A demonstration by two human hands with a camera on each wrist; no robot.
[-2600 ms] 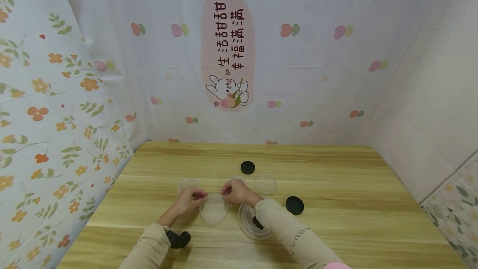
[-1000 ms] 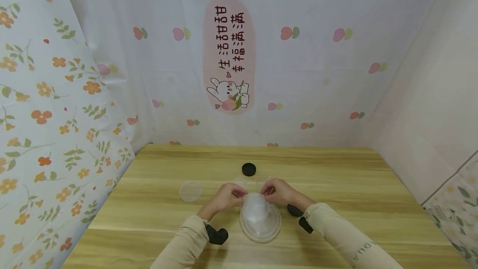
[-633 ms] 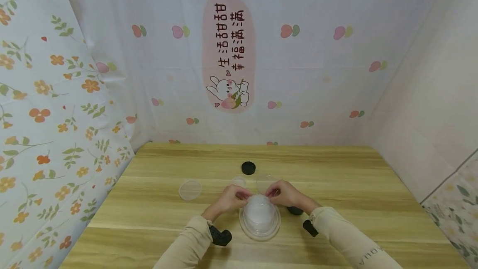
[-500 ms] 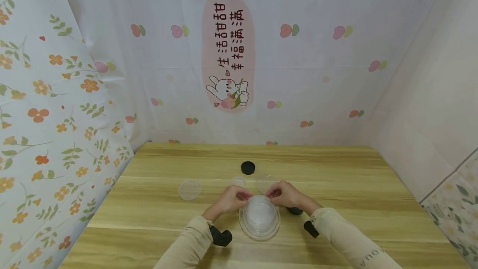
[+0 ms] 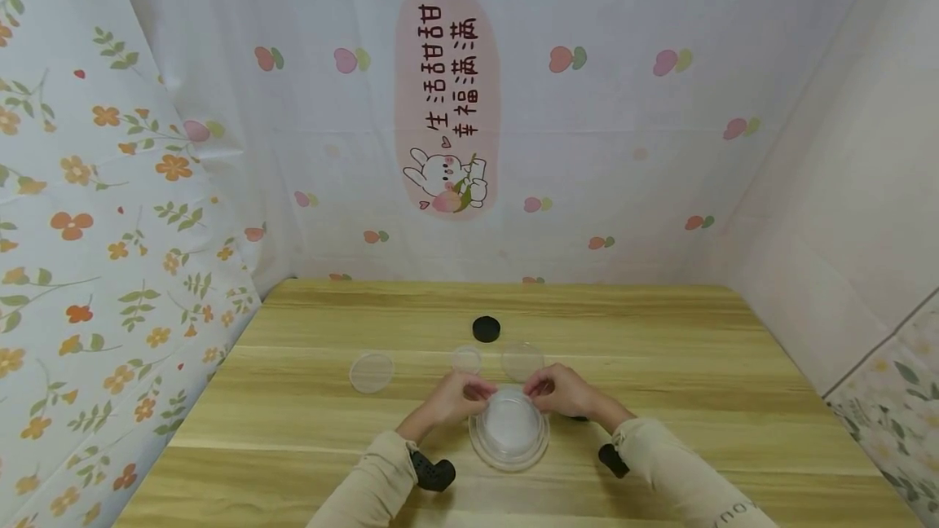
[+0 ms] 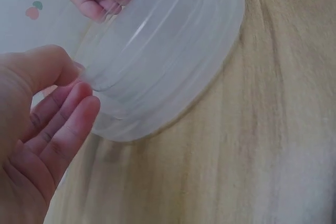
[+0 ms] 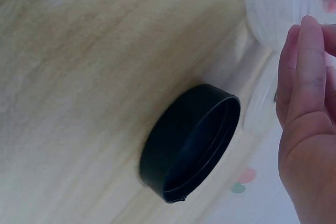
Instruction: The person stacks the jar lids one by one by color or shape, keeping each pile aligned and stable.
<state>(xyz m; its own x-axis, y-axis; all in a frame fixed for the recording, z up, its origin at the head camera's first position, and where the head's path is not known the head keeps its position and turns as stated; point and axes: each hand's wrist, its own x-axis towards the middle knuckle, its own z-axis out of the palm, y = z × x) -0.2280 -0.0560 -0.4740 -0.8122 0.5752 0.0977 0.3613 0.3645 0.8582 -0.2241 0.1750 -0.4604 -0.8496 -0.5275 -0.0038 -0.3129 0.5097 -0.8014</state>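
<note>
At the front middle of the table, a stack of clear round plastic lids rests on a wider one at the bottom. Both hands are at the far side of its topmost clear plastic lid. My left hand pinches the rim between thumb and fingers; in the left wrist view the left hand has its fingertips at the rim. Opposite it, my right hand pinches the rim too. In the right wrist view, the right hand partly covers the stack's edge.
A black round cap lies farther back. Another black cap, hollow side showing, is near the right hand and mostly hidden by it in the head view. Three clear discs lie behind the hands: left, middle, right.
Both hands have carried the clear plastic lid rightward from beside the stack and lowered it onto the stack. Over the last half second the hands have moved very little.
</note>
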